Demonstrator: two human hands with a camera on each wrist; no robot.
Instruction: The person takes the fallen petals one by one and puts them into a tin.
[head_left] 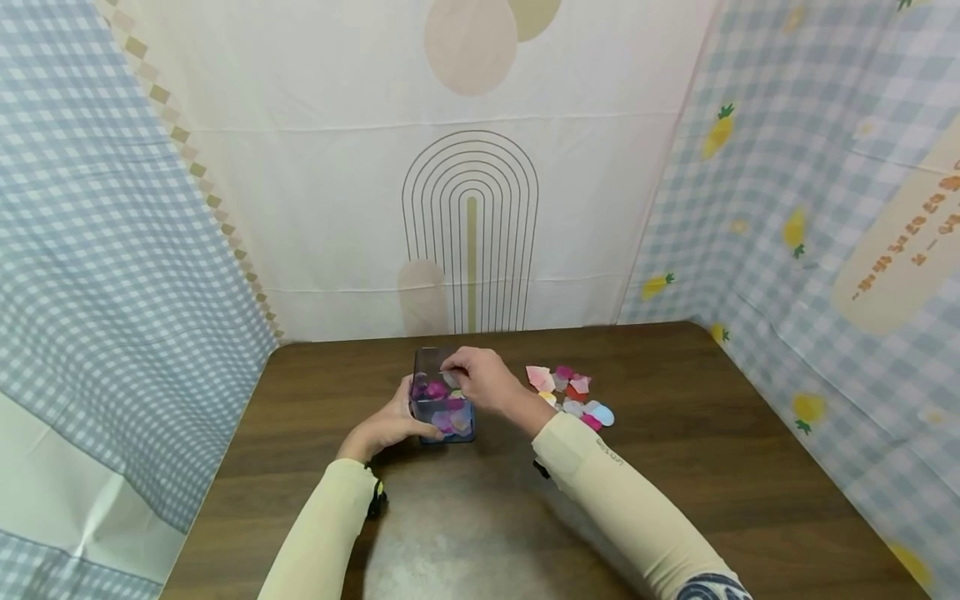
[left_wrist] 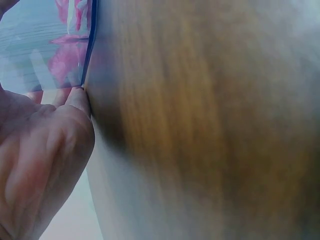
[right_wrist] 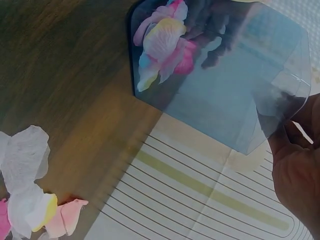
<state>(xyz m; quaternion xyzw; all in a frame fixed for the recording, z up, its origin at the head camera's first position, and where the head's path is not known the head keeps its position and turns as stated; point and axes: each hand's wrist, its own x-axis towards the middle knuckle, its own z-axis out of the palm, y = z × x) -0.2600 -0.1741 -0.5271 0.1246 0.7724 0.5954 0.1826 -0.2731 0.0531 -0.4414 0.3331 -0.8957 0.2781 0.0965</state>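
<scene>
A clear, bluish plastic box (head_left: 430, 360) stands upright on the table with pink, purple and yellowish fabric petals (right_wrist: 162, 42) gathered at its bottom. My left hand (head_left: 386, 427) grips the box from the left, its thumb across the near side and the other fingers behind the wall. At the box's open top, my right hand (head_left: 483, 382) pinches a pale petal (head_left: 451, 377) with its fingertips inside the rim. In the right wrist view those fingertips show dimly through the plastic. The left wrist view shows my left palm (left_wrist: 45, 145) against the box's lower edge.
To the right of the box lies a loose pile of petals (head_left: 576, 387) in pink, white, red and pale blue. The brown wooden table (head_left: 697, 467) meets a patterned cloth backdrop (head_left: 330, 208) at its far edge, with checked cloths on both sides.
</scene>
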